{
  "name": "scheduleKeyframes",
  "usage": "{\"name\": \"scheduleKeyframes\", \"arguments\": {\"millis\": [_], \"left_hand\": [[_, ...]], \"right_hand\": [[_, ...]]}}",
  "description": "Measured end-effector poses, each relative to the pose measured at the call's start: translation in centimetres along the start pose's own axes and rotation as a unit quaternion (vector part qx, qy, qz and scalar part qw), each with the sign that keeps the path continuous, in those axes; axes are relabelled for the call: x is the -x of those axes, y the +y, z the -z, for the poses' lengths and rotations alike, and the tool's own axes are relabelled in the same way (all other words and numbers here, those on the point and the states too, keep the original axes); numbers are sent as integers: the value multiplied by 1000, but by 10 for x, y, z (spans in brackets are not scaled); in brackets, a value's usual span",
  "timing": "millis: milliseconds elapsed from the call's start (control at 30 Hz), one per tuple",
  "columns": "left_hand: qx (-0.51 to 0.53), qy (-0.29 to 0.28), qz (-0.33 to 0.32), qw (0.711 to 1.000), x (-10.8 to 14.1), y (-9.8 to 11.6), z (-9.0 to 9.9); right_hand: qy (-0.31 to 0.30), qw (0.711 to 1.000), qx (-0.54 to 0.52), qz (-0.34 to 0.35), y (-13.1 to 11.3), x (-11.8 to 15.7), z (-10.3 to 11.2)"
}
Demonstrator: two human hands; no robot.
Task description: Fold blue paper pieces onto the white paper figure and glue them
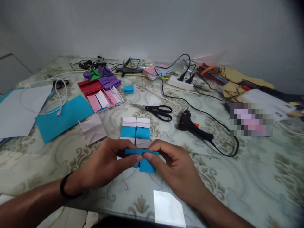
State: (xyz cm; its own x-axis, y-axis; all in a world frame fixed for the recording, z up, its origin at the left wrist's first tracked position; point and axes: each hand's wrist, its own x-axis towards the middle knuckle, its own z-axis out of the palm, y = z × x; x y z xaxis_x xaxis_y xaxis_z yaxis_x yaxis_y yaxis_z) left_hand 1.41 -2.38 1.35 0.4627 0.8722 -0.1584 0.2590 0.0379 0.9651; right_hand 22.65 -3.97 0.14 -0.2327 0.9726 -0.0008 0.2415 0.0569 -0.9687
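Near the table's front edge, a folded blue paper piece is pinched between both hands. My left hand grips its left part, thumb on top. From the right, my right hand holds it the same way, and the two thumb tips nearly meet. Just beyond the fingers lie folded white and blue paper pieces in two columns, partly hidden by the hands. A folded white paper rests to the left of them.
Black-handled scissors and a black glue gun lie beyond the hands. Blue sheet and white sheets are at left. Folded red paper, a power strip and black cables sit farther back. A blurred-out object lies right.
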Motion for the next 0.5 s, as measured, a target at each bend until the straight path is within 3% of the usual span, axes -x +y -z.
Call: {"name": "scheduleKeyframes", "arguments": {"millis": [300,500], "left_hand": [[86,-7,42,995,-1,1,-2],[24,-37,15,999,0,3,-1]], "right_hand": [[11,1000,4,18,0,0,-2],[-2,998,19,60,0,2,-2]]}}
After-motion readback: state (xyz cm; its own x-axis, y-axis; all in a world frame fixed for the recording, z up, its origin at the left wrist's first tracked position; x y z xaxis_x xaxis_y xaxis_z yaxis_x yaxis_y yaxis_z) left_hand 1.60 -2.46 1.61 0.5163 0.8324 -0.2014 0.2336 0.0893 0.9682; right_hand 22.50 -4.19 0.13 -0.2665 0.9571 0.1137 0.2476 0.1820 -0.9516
